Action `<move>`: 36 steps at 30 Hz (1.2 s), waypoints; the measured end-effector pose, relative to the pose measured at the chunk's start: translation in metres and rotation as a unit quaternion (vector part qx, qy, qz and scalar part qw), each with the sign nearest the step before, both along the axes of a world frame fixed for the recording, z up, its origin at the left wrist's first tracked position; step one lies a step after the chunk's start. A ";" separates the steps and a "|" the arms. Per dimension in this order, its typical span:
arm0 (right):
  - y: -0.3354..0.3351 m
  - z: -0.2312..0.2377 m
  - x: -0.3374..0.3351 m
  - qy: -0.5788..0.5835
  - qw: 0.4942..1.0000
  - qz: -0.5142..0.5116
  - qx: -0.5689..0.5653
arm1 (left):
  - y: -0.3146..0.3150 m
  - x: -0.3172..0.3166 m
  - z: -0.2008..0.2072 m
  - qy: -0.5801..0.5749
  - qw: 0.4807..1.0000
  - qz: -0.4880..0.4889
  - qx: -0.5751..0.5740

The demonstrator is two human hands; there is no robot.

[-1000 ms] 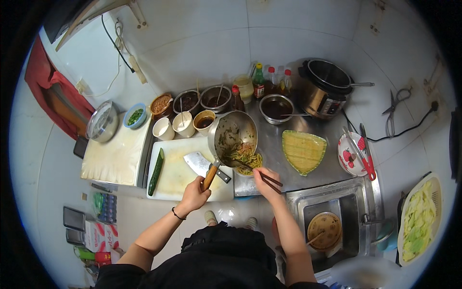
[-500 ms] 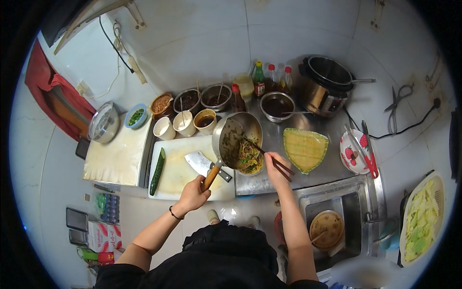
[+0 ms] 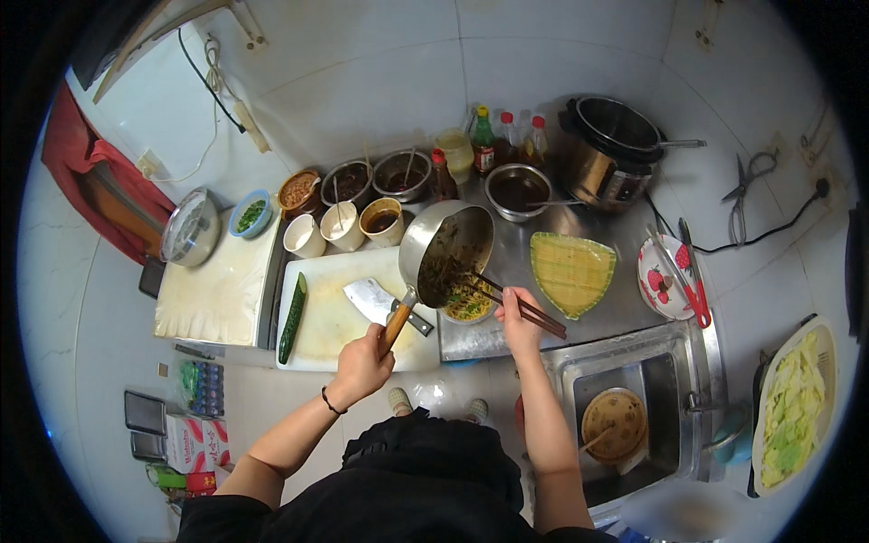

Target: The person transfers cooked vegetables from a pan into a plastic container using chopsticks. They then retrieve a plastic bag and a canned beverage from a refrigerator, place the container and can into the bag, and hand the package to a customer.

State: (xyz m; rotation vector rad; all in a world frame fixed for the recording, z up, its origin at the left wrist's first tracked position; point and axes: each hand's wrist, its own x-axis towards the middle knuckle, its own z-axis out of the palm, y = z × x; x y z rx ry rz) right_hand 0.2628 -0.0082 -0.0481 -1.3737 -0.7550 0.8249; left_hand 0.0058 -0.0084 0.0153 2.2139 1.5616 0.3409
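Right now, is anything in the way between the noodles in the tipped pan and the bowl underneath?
Nothing visible blocks them. The pan tilts right over the bowl, and the chopsticks in the right hand reach into the noodles. The left hand grips the pan's handle.

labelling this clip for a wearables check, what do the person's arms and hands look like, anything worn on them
Both forearms are bare, with no gloves. The left hand has a thin dark band around its wrist. The right hand shows no ring, watch or band that I can make out. Black sleeves end near the elbows, matching the black top.
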 end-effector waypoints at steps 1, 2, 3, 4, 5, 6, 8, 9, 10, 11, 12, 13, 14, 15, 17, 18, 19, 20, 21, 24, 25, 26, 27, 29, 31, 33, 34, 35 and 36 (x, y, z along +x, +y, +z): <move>0.002 -0.003 -0.002 0.050 0.999 -0.007 0.010 | -0.002 0.001 0.000 0.007 1.000 -0.003 0.004; 0.006 -0.012 -0.004 0.073 0.997 -0.008 0.012 | -0.004 0.003 0.000 0.014 1.000 -0.006 0.008; 0.010 -0.019 -0.006 0.082 0.996 -0.013 0.011 | -0.006 0.003 -0.001 0.011 1.000 -0.012 0.014; 0.012 -0.025 -0.007 0.091 0.996 -0.019 0.011 | -0.007 0.003 -0.003 0.008 1.000 -0.018 0.020; 0.014 -0.031 -0.007 0.100 0.995 -0.025 0.010 | -0.008 0.004 -0.005 0.004 0.999 -0.025 0.026; 0.015 -0.036 -0.006 0.090 0.996 -0.028 -0.003 | -0.008 0.004 -0.005 0.008 0.999 -0.023 0.025; 0.012 -0.044 0.000 0.071 0.997 -0.034 -0.027 | -0.009 0.003 -0.006 0.014 0.999 -0.022 0.022; 0.011 -0.044 0.002 0.070 0.996 -0.037 -0.033 | -0.009 0.003 -0.009 0.014 0.999 -0.017 0.027; 0.009 -0.043 0.003 0.069 0.996 -0.041 -0.038 | -0.009 0.002 -0.012 0.014 0.999 -0.013 0.031; 0.008 -0.042 0.004 0.069 0.996 -0.044 -0.043 | -0.009 0.001 -0.015 0.015 0.999 -0.009 0.036; 0.007 -0.040 0.005 0.068 0.996 -0.046 -0.042 | -0.008 0.001 -0.017 0.016 0.999 -0.007 0.039; 0.006 -0.039 0.006 0.067 0.996 -0.047 -0.040 | -0.008 0.002 -0.018 0.017 0.999 -0.004 0.041; 0.005 -0.039 0.007 0.067 0.996 -0.049 -0.039 | -0.008 0.002 -0.020 0.019 0.999 -0.002 0.044; 0.004 -0.038 0.007 0.062 0.996 -0.051 -0.043 | -0.008 0.002 -0.022 0.020 0.998 -0.001 0.053; 0.002 -0.038 0.009 0.052 0.996 -0.054 -0.051 | -0.007 0.001 -0.027 0.024 0.997 0.003 0.070; 0.001 -0.035 0.009 0.047 0.996 -0.050 -0.058 | -0.006 0.001 -0.027 0.028 0.997 0.004 0.076; 0.000 -0.031 0.010 0.041 0.996 -0.046 -0.064 | -0.006 0.001 -0.026 0.031 0.996 0.005 0.082; -0.002 -0.028 0.011 0.035 0.996 -0.042 -0.071 | -0.006 0.001 -0.026 0.035 0.995 0.006 0.088; -0.003 -0.026 0.011 0.038 0.996 -0.045 -0.070 | -0.005 0.000 -0.026 0.034 0.995 0.007 0.091; -0.007 -0.022 0.013 0.045 0.996 -0.047 -0.062 | -0.003 -0.002 -0.026 0.030 0.995 0.012 0.096; -0.010 -0.021 0.015 0.046 0.996 -0.044 -0.056 | -0.002 -0.003 -0.026 0.026 0.995 0.014 0.095; -0.013 -0.019 0.017 0.047 0.997 -0.041 -0.050 | -0.001 -0.004 -0.027 0.023 0.995 0.015 0.095; -0.016 -0.015 0.019 0.026 0.997 -0.037 -0.054 | 0.000 -0.005 -0.027 0.024 0.995 0.015 0.094; -0.021 -0.009 0.022 -0.014 0.997 -0.030 -0.062 | 0.002 -0.008 -0.026 0.024 0.995 0.014 0.092; -0.022 -0.013 0.022 -0.046 0.997 -0.019 -0.058 | 0.004 -0.009 -0.027 0.022 0.995 0.013 0.094; -0.021 -0.018 0.022 -0.061 0.996 -0.017 -0.065 | 0.005 -0.012 -0.027 0.021 0.995 0.012 0.096; -0.020 -0.021 0.022 -0.060 0.995 -0.021 -0.073 | 0.006 -0.014 -0.028 0.022 0.995 0.011 0.098; -0.019 -0.022 0.022 -0.060 0.995 -0.024 -0.082 | 0.007 -0.015 -0.029 0.022 0.995 0.010 0.099; -0.020 -0.021 0.021 -0.072 0.993 -0.033 -0.084 | 0.007 -0.016 -0.028 0.022 0.995 0.011 0.100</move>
